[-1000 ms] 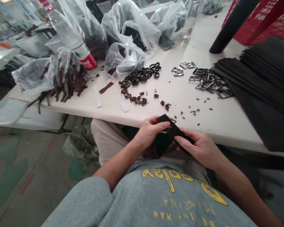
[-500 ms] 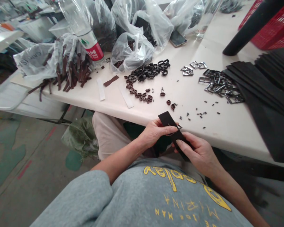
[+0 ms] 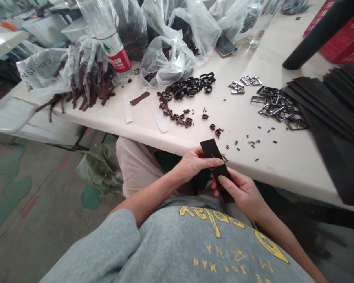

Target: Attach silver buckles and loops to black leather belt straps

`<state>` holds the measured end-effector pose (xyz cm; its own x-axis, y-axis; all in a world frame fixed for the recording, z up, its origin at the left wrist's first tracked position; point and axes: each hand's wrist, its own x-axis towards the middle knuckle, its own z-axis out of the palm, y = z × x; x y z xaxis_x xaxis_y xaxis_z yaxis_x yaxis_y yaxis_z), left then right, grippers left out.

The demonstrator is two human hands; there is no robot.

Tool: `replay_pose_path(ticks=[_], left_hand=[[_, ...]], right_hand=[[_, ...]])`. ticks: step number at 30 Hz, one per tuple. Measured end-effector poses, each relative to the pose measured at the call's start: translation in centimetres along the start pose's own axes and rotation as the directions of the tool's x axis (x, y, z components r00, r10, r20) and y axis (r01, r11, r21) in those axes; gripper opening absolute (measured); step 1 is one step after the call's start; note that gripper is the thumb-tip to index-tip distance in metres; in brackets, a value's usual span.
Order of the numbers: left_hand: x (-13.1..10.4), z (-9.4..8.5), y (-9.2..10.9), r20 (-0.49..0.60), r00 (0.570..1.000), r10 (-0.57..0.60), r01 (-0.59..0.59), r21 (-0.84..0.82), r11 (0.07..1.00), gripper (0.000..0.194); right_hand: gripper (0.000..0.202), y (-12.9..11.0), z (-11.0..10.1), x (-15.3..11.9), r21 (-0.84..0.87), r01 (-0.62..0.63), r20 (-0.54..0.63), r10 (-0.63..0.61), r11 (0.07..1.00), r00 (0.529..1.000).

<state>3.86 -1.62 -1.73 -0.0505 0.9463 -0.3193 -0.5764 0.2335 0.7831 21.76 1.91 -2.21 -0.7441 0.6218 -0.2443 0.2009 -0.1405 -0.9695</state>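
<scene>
Over my lap, at the table's front edge, a black belt strap (image 3: 211, 149) is held between both hands. My left hand (image 3: 194, 162) grips its upper part, the thumb lying across it beside a metal buckle (image 3: 224, 159) that is mostly hidden. Lower on the strap, my right hand (image 3: 237, 184) pinches it with the thumb on top and fingers beneath. On the table lie a heap of metal buckles (image 3: 278, 106) and, further left, black strap loops (image 3: 191, 88) with smaller brown loops (image 3: 177, 116). Tiny metal pieces (image 3: 252, 143) are scattered close to my hands.
A stack of black straps (image 3: 336, 118) covers the right side. Behind stand plastic bags (image 3: 167, 59), a bottle (image 3: 114, 51), a phone (image 3: 225, 46) and a red basket (image 3: 338, 43), with a dark post (image 3: 309, 37) before it. Bagged brown straps (image 3: 88, 78) hang over the left table edge.
The strap has turned slightly more upright in my hands, and my right hand has shifted a little left along with its lower part. The whole view has moved slightly.
</scene>
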Motion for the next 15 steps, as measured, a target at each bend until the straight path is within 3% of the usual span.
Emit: replay_pose_path(ticks=[4, 11, 15], left_hand=[[0.22, -0.11, -0.26, 0.013, 1.000, 0.013, -0.013, 0.014, 1.000, 0.042], [0.12, -0.17, -0.14, 0.029, 1.000, -0.005, 0.005, 0.019, 1.000, 0.044], [-0.02, -0.01, -0.35, 0.089, 0.993, -0.075, 0.073, 0.026, 0.997, 0.047]], right_hand=[[0.031, -0.01, 0.30, -0.25, -0.090, 0.037, -0.082, -0.044, 0.995, 0.996], [0.032, -0.14, 0.45, -0.22, -0.166, 0.065, -0.089, -0.081, 0.984, 0.993], [0.029, -0.29, 0.42, -0.11, -0.189, 0.095, -0.102, -0.115, 0.977, 0.988]])
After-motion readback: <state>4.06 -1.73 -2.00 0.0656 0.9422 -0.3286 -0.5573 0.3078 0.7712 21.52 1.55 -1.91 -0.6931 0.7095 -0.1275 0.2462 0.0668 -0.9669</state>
